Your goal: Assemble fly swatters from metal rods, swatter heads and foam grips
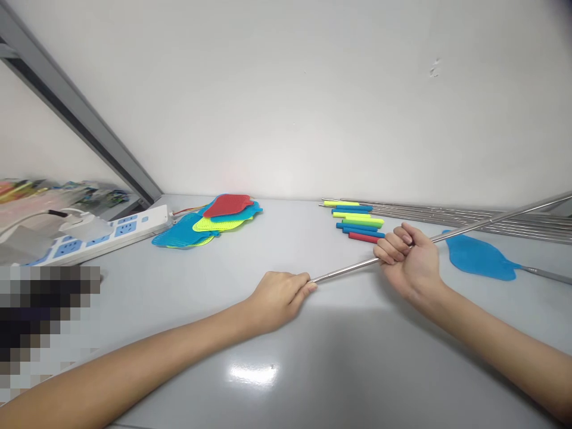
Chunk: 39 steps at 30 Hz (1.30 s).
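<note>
A long thin metal rod [346, 270] slants up to the right across the table, held in both my hands. My left hand [281, 297] is closed around its lower end. Farther along, my right hand [409, 259] wraps its fingers round the rod, palm side showing. Behind the right hand lie several coloured handle tubes [357, 218], yellow, blue and red. Right of that hand, a blue fly swatter head [482, 256] rests on the table, joined to a metal shaft. Whatever part of the rod is inside my fists is hidden.
At the back left is a pile of red, blue and yellow swatter heads [227, 205]. More metal rods [469, 220] lie along the wall at right. A white power strip [129, 229] with a plugged-in cord stands at left, near a grey frame post [89, 110].
</note>
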Each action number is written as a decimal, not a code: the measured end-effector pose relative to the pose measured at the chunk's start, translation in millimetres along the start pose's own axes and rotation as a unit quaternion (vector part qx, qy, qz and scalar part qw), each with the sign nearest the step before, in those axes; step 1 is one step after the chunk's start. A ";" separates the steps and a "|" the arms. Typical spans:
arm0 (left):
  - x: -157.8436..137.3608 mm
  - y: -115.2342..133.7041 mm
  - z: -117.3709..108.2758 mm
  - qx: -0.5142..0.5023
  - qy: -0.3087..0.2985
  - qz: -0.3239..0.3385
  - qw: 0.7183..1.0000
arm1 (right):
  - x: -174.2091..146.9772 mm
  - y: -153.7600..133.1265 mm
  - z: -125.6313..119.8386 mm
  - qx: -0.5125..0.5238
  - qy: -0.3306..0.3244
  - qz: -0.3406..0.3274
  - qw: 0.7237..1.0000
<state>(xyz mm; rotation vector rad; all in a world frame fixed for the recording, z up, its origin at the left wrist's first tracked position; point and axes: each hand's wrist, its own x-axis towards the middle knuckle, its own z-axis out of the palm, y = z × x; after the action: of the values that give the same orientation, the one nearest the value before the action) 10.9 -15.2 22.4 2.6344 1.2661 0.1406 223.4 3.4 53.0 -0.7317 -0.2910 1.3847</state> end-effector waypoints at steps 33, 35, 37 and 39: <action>-2.7 -0.5 -2.0 -0.007 -0.017 0.036 0.999 | -3.8 11.9 -5.7 0.027 0.017 -0.002 1.000; -2.9 -0.6 -1.1 0.000 -0.016 0.036 0.999 | -5.1 13.2 -5.6 0.033 0.022 -0.004 0.999; -3.1 -0.8 -0.3 0.004 -0.016 0.036 0.999 | -6.8 14.0 -5.1 0.039 0.024 -0.007 0.999; -3.4 -1.1 0.4 0.007 -0.017 0.036 0.999 | -8.6 14.9 -4.9 0.041 0.025 -0.013 0.999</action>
<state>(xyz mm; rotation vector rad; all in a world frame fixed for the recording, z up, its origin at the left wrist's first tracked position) 8.1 -17.2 21.7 2.6839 1.1655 0.0992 212.9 -6.1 42.0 -0.6910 -0.2030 1.3440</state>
